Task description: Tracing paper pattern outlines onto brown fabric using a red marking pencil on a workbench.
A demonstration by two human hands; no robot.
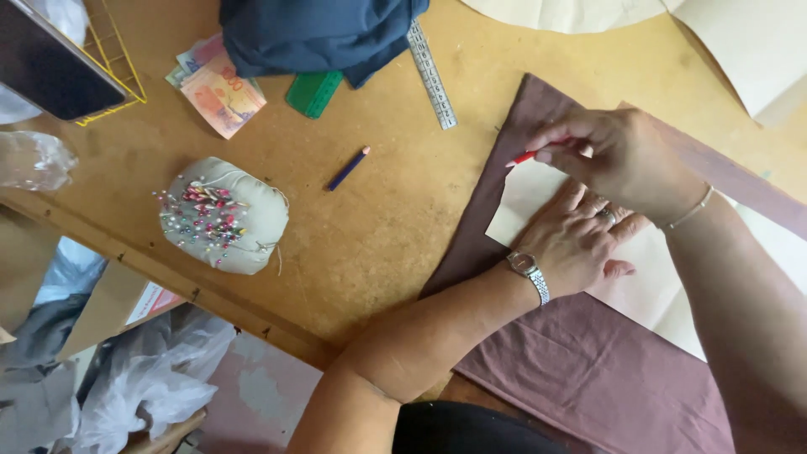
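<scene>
The left hand (580, 240) lies flat, fingers spread, on a pale paper (525, 197) on brown cloth (580, 370). The right hand (626, 155) pinches a red pencil (523, 157) at the paper's far edge. Far left on the table (378, 227) lie a pin cushion (225, 215), a blue pencil (348, 169) and a green pack (313, 92).

Table (378, 227): cloth (588, 370) spread at right, paper pattern (521, 197) on it. Left hand (576, 240) flat on the pattern; right hand (618, 155) just behind it, holding a pencil (523, 157) at the pattern's far edge. Pincushion (225, 215) at left. Loose pencil (348, 168) between pincushion and cloth. Ruler (431, 76), banknotes (220, 92) and folded fabric (319, 34) along the far side.
</scene>
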